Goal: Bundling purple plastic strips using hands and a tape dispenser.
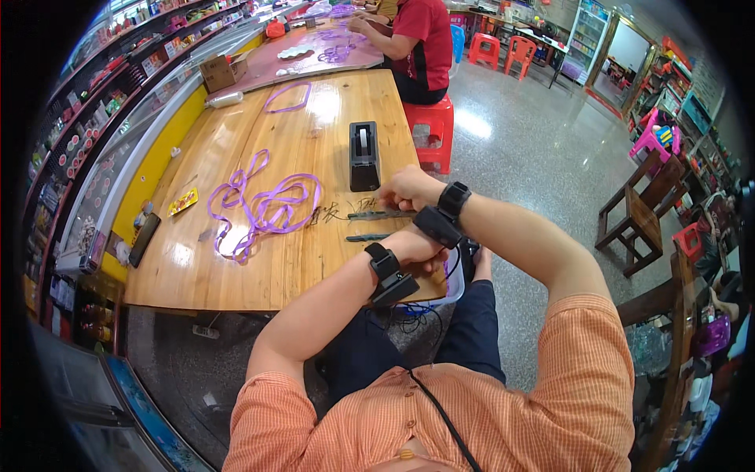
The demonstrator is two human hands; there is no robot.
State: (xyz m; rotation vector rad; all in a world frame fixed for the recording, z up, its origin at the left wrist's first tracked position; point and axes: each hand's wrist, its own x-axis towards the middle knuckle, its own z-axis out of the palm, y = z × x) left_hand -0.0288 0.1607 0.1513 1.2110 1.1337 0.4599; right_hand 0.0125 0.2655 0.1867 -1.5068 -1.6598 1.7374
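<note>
My right hand (407,188) is over the right side of the wooden table (197,279), close to the front of a black tape dispenser (364,161). Its fingers are curled in, and what they hold, if anything, is hidden. My left hand (421,248) crosses beneath the right forearm at the table's front right corner, its fingers bent down and mostly covered by wrist gear. Beside the hands lie two dark, narrow strips (367,237) and some black handwriting. Left of them, purple ribbon loops (287,200) spread in a loose tangle.
Another purple loop (289,97) lies farther back near a white bottle (226,100). A yellow packet (182,202) rests at the left. Below the right corner sits a pale tub (454,293) with dark cables. Beyond, a person in red (421,43) sits on a red stool (431,130).
</note>
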